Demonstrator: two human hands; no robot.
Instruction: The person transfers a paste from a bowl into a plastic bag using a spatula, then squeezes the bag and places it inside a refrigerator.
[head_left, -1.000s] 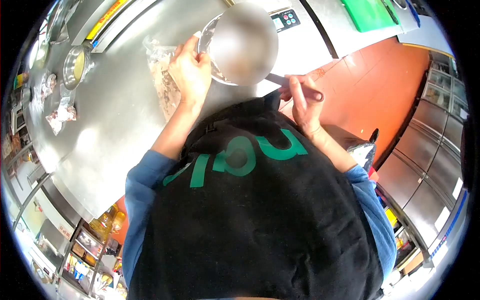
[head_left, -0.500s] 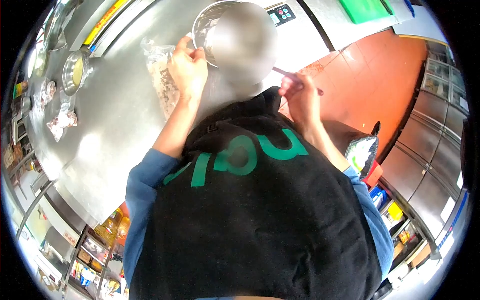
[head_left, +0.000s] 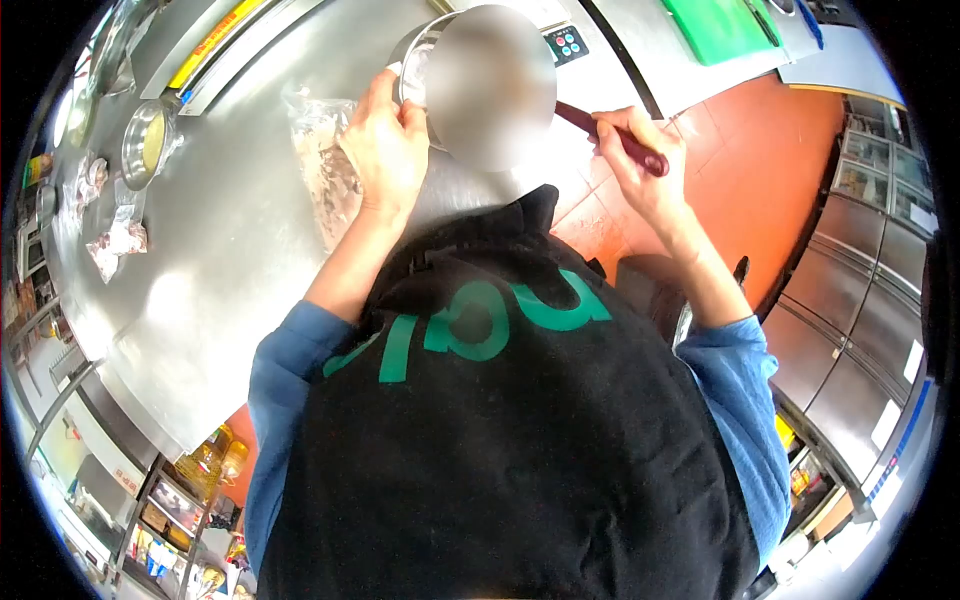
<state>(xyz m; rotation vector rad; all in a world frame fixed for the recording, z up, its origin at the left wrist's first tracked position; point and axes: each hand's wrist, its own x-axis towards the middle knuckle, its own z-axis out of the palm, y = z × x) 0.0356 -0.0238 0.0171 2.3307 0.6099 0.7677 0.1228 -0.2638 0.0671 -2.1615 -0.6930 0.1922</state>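
Note:
In the head view, a round metal bowl stands at the table's far edge, and a blurred patch covers most of it. My left hand grips the bowl's near left rim between thumb and fingers. My right hand is closed around the dark red handle of a utensil; its working end is hidden behind the blur. Left of my left hand lies a clear plastic bag with pale brown contents. A control panel with buttons shows just right of the bowl.
A smaller metal bowl with yellow contents and a small plastic bag sit on the steel table at left. A green board lies at the far right. Steel cabinets line the right side beyond the orange floor.
My right hand has moved right and slightly up with the dark red handle, which now shows more of its length. My left hand stays at the rim, shifted a little to the right.

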